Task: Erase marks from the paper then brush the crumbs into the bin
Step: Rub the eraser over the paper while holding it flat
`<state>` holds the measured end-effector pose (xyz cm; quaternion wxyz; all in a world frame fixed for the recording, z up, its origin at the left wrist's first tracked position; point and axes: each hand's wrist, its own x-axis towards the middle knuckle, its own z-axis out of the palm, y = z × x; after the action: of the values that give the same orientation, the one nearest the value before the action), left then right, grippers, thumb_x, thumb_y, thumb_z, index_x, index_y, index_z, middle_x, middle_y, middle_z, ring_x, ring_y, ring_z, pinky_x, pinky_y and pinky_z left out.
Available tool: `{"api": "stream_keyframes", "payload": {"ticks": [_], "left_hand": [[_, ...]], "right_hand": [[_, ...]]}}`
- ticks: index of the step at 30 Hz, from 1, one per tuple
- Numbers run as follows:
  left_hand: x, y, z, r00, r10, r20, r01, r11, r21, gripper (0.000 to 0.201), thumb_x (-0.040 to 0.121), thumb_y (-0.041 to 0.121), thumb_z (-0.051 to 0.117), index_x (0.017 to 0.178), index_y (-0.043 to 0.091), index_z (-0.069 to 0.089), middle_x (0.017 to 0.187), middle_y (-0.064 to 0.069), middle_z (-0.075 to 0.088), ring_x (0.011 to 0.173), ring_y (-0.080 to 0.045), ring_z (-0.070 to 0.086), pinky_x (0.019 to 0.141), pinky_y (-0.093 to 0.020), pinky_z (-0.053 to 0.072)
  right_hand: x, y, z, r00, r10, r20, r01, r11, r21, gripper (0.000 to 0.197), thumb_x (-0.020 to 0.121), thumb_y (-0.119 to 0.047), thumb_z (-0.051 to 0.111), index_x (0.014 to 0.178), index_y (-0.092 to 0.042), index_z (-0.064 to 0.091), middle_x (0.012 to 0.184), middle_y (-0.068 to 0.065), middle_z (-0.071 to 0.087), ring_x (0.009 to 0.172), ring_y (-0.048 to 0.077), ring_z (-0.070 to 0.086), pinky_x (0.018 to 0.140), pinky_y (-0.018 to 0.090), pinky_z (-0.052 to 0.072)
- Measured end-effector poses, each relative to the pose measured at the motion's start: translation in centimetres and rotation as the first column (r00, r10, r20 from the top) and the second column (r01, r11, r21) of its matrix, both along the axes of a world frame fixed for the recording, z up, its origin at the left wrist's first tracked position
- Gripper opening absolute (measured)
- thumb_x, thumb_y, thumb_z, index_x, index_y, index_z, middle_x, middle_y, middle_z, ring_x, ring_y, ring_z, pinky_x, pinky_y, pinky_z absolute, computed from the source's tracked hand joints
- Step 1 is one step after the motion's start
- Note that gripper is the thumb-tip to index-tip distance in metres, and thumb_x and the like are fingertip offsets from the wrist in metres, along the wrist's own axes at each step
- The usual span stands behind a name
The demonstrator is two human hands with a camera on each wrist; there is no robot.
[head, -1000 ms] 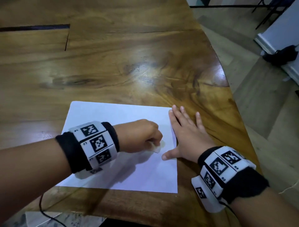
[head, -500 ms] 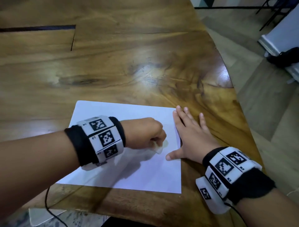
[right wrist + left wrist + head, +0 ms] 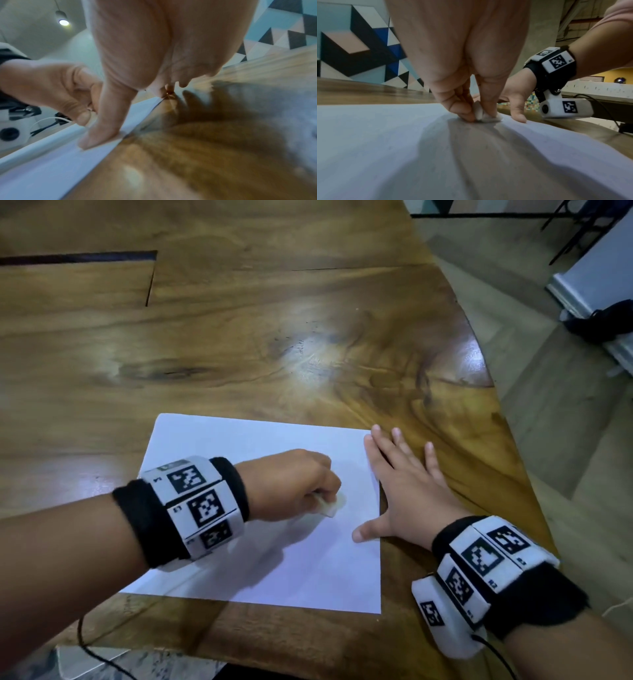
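A white sheet of paper (image 3: 281,559) lies on the wooden table (image 3: 239,344) near its front edge. My left hand (image 3: 301,484) is curled in a fist over the sheet's right half and pinches a small white eraser (image 3: 330,505), whose tip touches the paper. In the left wrist view the eraser (image 3: 481,113) sits squeezed between thumb and fingers against the paper (image 3: 385,148). My right hand (image 3: 407,491) lies flat with straight fingers across the paper's right edge, thumb on the sheet. The right wrist view shows that thumb pressing the paper (image 3: 51,169). No bin shows.
The table's curved right edge (image 3: 496,392) drops to a tiled floor. A dark object (image 3: 606,320) lies on the floor by a white wall base at far right. A black cable (image 3: 92,648) hangs below the front edge. A dark slot (image 3: 78,256) crosses the far left of the table.
The left fist with the eraser has shifted slightly over the paper between frames, a small rubbing motion. The right hand stays flat on the paper's edge. The head view drifted a little.
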<state>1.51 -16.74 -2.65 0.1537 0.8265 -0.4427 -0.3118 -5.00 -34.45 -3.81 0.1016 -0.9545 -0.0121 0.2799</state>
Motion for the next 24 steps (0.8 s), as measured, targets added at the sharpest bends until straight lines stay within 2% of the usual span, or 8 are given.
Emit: {"api": "stream_keyframes", "payload": {"ticks": [3,6,10,12,16,19,21,24], "left_hand": [[0.0,-0.1,-0.1,0.999,0.030,0.014,-0.030,1.000,-0.005,0.010,0.085,0.019,0.057,0.090,0.014,0.063,0.087,0.003,0.047,0.078,-0.011,0.041,0.060,-0.017,0.029],[-0.1,0.2,-0.2,0.998,0.061,0.001,-0.061,0.998,-0.019,0.013,0.084,0.022,0.057,0.093,0.015,0.064,0.091,-0.002,0.054,0.078,-0.011,0.043,0.061,-0.015,0.030],[0.3,0.0,-0.1,0.997,0.074,-0.005,-0.074,0.997,0.012,0.016,0.082,0.020,0.060,0.096,0.018,0.065,0.099,-0.002,0.059,0.086,-0.014,0.051,0.076,-0.024,0.041],[0.5,0.0,-0.1,0.998,0.067,-0.010,-0.066,0.997,0.029,0.017,0.080,0.019,0.062,0.096,0.019,0.065,0.099,-0.002,0.060,0.084,-0.012,0.049,0.077,-0.026,0.043],[1.7,-0.6,0.2,0.993,0.120,-0.021,-0.119,0.992,0.039,0.020,0.074,0.016,0.067,0.093,0.019,0.066,0.091,-0.003,0.066,0.079,-0.017,0.056,0.067,-0.022,0.041],[3.9,-2.3,0.3,0.964,0.254,0.075,-0.249,0.966,-0.064,0.020,0.074,0.018,0.068,0.093,0.014,0.067,0.081,-0.004,0.064,0.071,-0.018,0.053,0.055,-0.017,0.034],[4.6,-3.8,0.3,0.951,0.266,0.161,-0.251,0.962,-0.108,0.018,0.075,0.017,0.066,0.093,0.012,0.066,0.077,-0.001,0.057,0.071,-0.016,0.048,0.050,-0.023,0.028],[3.9,-5.1,0.0,0.950,0.250,0.187,-0.227,0.965,-0.133,0.015,0.077,0.012,0.062,0.092,0.010,0.065,0.078,0.001,0.050,0.073,-0.015,0.045,0.059,-0.020,0.025]], "right_hand": [[0.1,-0.8,0.1,1.000,-0.026,0.006,0.026,1.000,0.016,0.134,0.056,-0.065,0.074,0.146,-0.029,-0.019,0.150,-0.019,-0.030,0.137,0.008,-0.032,0.112,0.044,-0.020],[0.2,-1.1,0.2,0.999,-0.027,0.019,0.027,1.000,0.009,0.132,0.057,-0.065,0.073,0.147,-0.030,-0.017,0.150,-0.021,-0.028,0.138,0.008,-0.030,0.111,0.044,-0.019],[0.1,-0.9,0.2,0.999,0.005,0.038,-0.005,1.000,-0.010,0.130,0.058,-0.067,0.071,0.147,-0.029,-0.016,0.150,-0.021,-0.029,0.136,0.007,-0.033,0.111,0.045,-0.020],[-0.1,-0.7,0.3,0.999,0.016,0.042,-0.016,1.000,-0.017,0.129,0.059,-0.068,0.070,0.147,-0.029,-0.016,0.150,-0.021,-0.029,0.133,0.006,-0.035,0.111,0.046,-0.021],[0.0,-0.3,0.6,0.999,0.022,0.041,-0.020,0.998,-0.052,0.129,0.059,-0.069,0.068,0.147,-0.027,-0.017,0.152,-0.018,-0.027,0.136,0.007,-0.033,0.111,0.047,-0.021],[0.1,-0.1,0.7,0.999,0.028,0.031,-0.025,0.997,-0.072,0.129,0.060,-0.069,0.068,0.147,-0.026,-0.017,0.152,-0.017,-0.027,0.136,0.008,-0.033,0.111,0.048,-0.021],[0.0,-0.1,0.8,1.000,0.015,0.024,-0.013,0.998,-0.062,0.129,0.060,-0.068,0.069,0.147,-0.026,-0.017,0.152,-0.017,-0.027,0.137,0.009,-0.033,0.110,0.049,-0.021],[0.0,-0.1,0.8,1.000,0.000,0.024,0.001,0.999,-0.044,0.129,0.060,-0.067,0.070,0.147,-0.028,-0.017,0.152,-0.018,-0.026,0.137,0.010,-0.032,0.110,0.049,-0.020]]}}
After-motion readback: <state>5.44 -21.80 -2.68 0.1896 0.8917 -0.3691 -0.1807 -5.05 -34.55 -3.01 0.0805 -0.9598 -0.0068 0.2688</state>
